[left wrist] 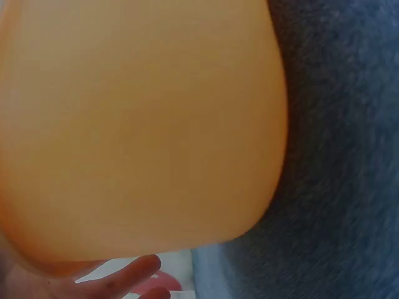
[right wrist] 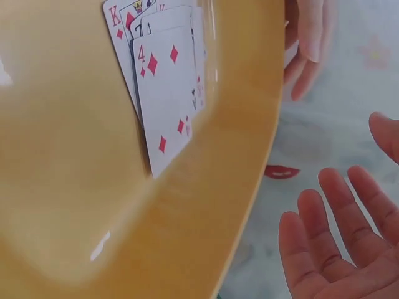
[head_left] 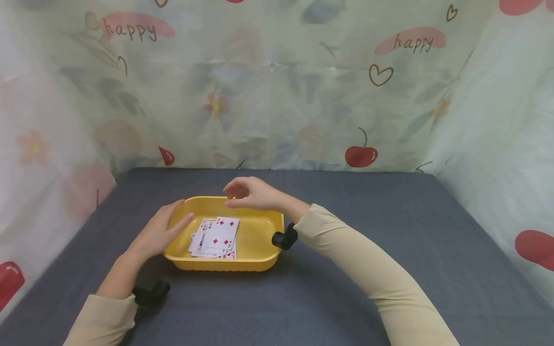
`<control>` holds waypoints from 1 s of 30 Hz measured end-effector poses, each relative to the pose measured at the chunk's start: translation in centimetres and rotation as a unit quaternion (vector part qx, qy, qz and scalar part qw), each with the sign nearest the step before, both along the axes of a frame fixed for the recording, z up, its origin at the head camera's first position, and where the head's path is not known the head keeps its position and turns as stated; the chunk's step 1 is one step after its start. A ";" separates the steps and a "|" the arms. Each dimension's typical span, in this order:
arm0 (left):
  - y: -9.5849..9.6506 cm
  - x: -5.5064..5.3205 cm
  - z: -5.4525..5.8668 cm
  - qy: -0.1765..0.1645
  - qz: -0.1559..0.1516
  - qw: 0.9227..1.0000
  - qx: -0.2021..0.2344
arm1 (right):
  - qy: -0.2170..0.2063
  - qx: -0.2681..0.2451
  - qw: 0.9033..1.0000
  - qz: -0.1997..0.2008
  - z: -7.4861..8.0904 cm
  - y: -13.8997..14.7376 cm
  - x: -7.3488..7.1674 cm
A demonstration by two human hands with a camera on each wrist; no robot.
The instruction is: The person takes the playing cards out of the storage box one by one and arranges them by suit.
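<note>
A yellow plastic tray (head_left: 256, 240) sits on the dark tabletop, left of centre. Inside it, toward the left, lies a loose overlapping pile of playing cards (head_left: 216, 240), with the four of diamonds (right wrist: 163, 106) on top and a king of diamonds (right wrist: 116, 37) partly covered. My left hand (head_left: 153, 233) is at the tray's left end, its thumb reaching over the rim and its straight fingers (left wrist: 128, 277) along the outside. Over the far rim hovers my right hand (head_left: 255, 193), fingers bent a little and spread from the thumb, holding nothing.
Dark grey cloth covers the table (head_left: 368, 211). A printed curtain (head_left: 277, 96) with cherries and hearts encloses the back and both sides. Black wrist cameras (head_left: 284, 237) sit at both cuffs, the right one close over the tray's right end.
</note>
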State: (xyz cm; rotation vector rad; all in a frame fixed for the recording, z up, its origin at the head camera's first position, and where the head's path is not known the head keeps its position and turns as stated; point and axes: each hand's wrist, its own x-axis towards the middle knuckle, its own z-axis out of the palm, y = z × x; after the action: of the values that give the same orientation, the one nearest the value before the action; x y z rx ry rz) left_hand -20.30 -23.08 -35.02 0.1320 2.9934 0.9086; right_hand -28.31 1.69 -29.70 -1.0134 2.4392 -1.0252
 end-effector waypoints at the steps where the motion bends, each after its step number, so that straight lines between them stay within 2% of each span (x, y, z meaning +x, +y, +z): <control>1: 0.0 0.0 -0.2 -0.003 0.004 1.000 0.001 | -0.005 0.001 1.000 -0.002 -0.2 -0.3 -0.1; 9: 0.0 0.0 -1.0 -0.018 0.018 1.000 0.004 | -0.036 0.003 0.999 -0.009 -2.0 -2.4 -1.0; 17: 0.0 -0.1 -1.0 -0.019 0.018 1.000 0.004 | -0.039 0.063 0.997 -0.034 -4.1 -3.6 -1.3; 24: 0.0 -0.1 -1.1 -0.019 0.017 1.000 0.007 | -0.040 0.104 0.992 -0.052 -4.6 -4.1 -0.8; 30: 0.1 -0.1 -1.1 -0.024 0.022 0.999 0.005 | -0.029 0.123 0.991 -0.037 -5.1 -4.2 -0.5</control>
State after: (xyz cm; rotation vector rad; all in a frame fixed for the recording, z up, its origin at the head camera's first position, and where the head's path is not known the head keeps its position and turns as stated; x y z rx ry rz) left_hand -20.45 -23.01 -36.17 0.0445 2.9593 0.9159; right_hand -28.79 -2.47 -34.84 -0.8076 2.4946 -0.7407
